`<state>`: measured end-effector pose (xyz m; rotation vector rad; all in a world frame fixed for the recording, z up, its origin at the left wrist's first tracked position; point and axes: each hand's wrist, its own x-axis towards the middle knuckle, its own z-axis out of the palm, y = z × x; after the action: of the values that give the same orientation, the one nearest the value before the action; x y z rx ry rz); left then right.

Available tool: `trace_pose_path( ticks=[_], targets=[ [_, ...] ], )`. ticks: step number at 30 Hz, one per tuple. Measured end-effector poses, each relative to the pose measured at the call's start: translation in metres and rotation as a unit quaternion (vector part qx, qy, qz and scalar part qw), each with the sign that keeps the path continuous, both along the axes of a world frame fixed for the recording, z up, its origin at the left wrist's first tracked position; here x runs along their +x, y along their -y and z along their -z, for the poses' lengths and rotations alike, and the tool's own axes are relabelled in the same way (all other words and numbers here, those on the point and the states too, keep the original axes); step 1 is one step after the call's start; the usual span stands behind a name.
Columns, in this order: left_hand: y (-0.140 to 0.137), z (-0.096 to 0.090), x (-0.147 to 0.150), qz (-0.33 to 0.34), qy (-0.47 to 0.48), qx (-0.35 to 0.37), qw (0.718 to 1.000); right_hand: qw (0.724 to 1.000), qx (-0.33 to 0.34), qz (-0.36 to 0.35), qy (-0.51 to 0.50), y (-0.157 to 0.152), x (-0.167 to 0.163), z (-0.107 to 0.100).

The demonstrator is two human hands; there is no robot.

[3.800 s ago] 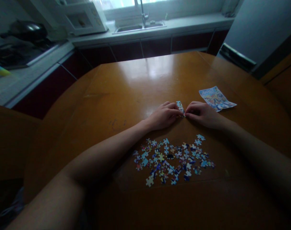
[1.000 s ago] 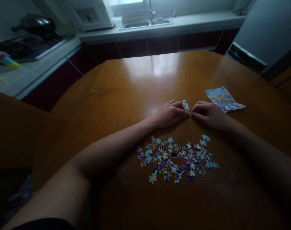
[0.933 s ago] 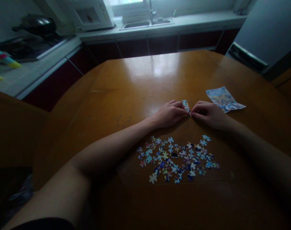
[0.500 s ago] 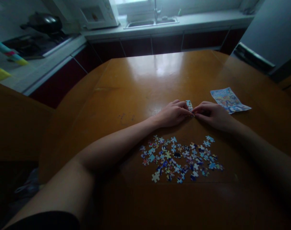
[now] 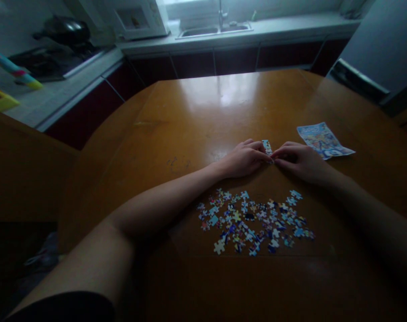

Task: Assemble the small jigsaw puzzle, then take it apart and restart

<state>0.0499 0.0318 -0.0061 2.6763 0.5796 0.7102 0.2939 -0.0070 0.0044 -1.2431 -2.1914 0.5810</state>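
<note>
A small strip of joined jigsaw pieces [image 5: 267, 145] lies on the table, its near end partly covered by fingers. My left hand [image 5: 245, 158] rests over its left side, thumb and fingers closed on the near end. From the right, my right hand [image 5: 299, 160] pinches at that same end, fingertips touching or nearly touching the left ones. Whatever small piece sits between the right fingertips is mostly hidden. Closer to me, many loose jigsaw pieces [image 5: 249, 217] are spread in a wide patch, mostly light blue, white and purple.
A creased picture sheet [image 5: 325, 139] lies beyond my right hand on the wooden table [image 5: 190, 116]. Past the table's far edge run a counter with a sink [image 5: 217, 31], a microwave [image 5: 138, 20] and a pan [image 5: 64, 30] on a stove.
The whole view has shifted slightly, so everything sits a little further right. Both hands keep nearly the same place and grip at the strip.
</note>
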Motion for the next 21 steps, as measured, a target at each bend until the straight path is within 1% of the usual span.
trace_pose_path(
  ticks=[3, 11, 21],
  targets=[
    [0.0003, -0.0006, 0.0004, -0.004, -0.004, -0.005, 1.0, 1.0, -0.004, 0.002, 0.001, -0.0005, 0.0003, 0.0003],
    [-0.0001, -0.0016, 0.0006, -0.004, -0.014, -0.013, 1.0, 0.997, -0.033, 0.053, -0.038, 0.0027, -0.0025, 0.0024],
    [-0.0002, 0.0002, 0.001, -0.003, -0.007, 0.001, 1.0, 0.997, -0.038, 0.049, -0.036, 0.0008, -0.0013, 0.0038]
  ],
)
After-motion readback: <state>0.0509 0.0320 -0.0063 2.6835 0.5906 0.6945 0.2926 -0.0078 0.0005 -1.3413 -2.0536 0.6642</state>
